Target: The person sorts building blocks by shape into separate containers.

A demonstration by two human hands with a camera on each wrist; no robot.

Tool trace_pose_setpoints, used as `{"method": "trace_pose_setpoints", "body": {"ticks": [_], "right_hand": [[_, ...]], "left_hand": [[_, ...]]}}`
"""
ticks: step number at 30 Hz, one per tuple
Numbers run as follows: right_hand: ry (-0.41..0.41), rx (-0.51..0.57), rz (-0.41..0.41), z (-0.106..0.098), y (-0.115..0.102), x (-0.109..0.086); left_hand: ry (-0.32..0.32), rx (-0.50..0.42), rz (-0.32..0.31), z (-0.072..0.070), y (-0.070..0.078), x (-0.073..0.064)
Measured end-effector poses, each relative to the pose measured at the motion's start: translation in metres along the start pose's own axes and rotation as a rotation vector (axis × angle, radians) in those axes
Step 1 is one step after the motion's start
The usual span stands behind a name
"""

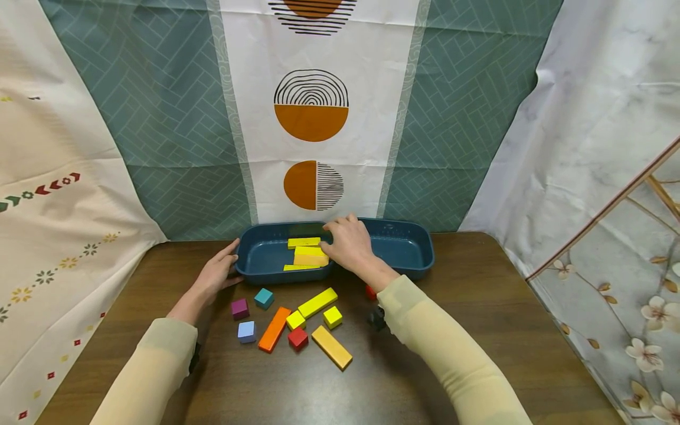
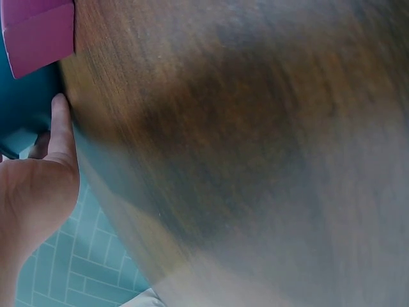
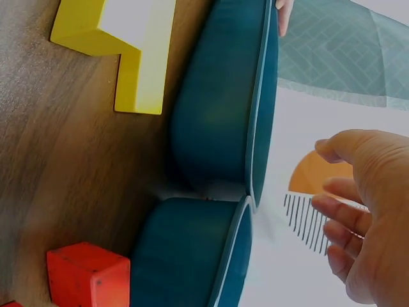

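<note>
My left hand point(image 1: 216, 274) rests against the left end of the left blue tray point(image 1: 276, 278); straight fingers touch its wall, as the left wrist view also shows. Above that tray's right end hovers my right hand point(image 1: 349, 243), its fingers loosely bent. In the right wrist view, nothing lies between the right thumb and fingers point(image 3: 342, 214). Several yellow blocks point(image 1: 310, 257) lie inside the left tray, partly behind the right hand. The right blue tray point(image 1: 406, 257) stands beside it, with its left part hidden by the right hand.
In front of the trays lie a purple cube point(image 1: 239, 309), a teal cube point(image 1: 264, 298), a light blue cube point(image 1: 247, 332), an orange block point(image 1: 274, 330), a long yellow block point(image 1: 317, 303), yellow cubes point(image 1: 333, 317), red cubes point(image 1: 298, 339) and a tan block point(image 1: 332, 347). Behind hangs a patterned cloth point(image 1: 366, 136).
</note>
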State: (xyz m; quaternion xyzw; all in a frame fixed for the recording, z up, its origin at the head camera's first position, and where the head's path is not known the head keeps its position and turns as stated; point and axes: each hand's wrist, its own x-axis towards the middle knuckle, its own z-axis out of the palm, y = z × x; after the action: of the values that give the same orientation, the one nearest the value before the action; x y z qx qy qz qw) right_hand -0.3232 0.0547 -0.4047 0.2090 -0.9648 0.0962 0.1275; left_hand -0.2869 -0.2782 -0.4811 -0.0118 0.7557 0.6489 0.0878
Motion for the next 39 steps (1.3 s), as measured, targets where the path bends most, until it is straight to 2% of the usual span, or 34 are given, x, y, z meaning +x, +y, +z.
{"method": "trace_pose_setpoints", "body": {"ticks": [19, 39], "right_hand": [[0.090, 0.044, -0.059, -0.017, 0.002, -0.018], [0.117, 0.087, -0.181, -0.030, -0.006, -0.055]], "left_hand": [[-0.001, 0.019, 0.003, -0.001, -0.001, -0.001], [0.003, 0.014, -0.003, 0.000, -0.001, -0.001]]}}
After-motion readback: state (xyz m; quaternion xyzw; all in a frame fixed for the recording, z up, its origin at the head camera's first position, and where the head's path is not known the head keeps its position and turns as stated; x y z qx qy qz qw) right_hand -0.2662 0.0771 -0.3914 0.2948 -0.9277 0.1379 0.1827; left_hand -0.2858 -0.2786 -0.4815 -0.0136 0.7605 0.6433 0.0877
